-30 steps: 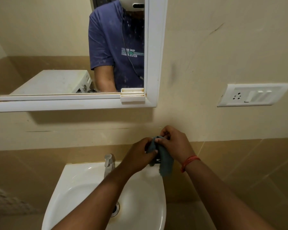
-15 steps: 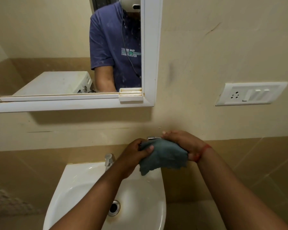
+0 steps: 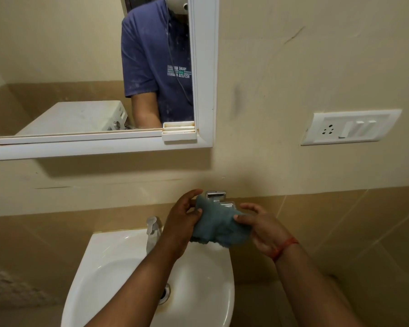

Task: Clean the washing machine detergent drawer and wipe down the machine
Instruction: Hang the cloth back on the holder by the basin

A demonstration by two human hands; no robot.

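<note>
Both grips pinch a blue-grey cloth (image 3: 219,226) at lower centre: left hand (image 3: 182,223) on its left edge, right hand (image 3: 261,228) on its right. It half hides a chrome wall fitting (image 3: 215,195), above a white basin (image 3: 118,274) with tap (image 3: 152,228); mirror (image 3: 92,67) upper left, switch plate (image 3: 351,126) right.

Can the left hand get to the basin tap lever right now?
Probably not yet: the left hand grips the blue cloth with the right hand. The tap sits just beside it, nothing between.
</note>
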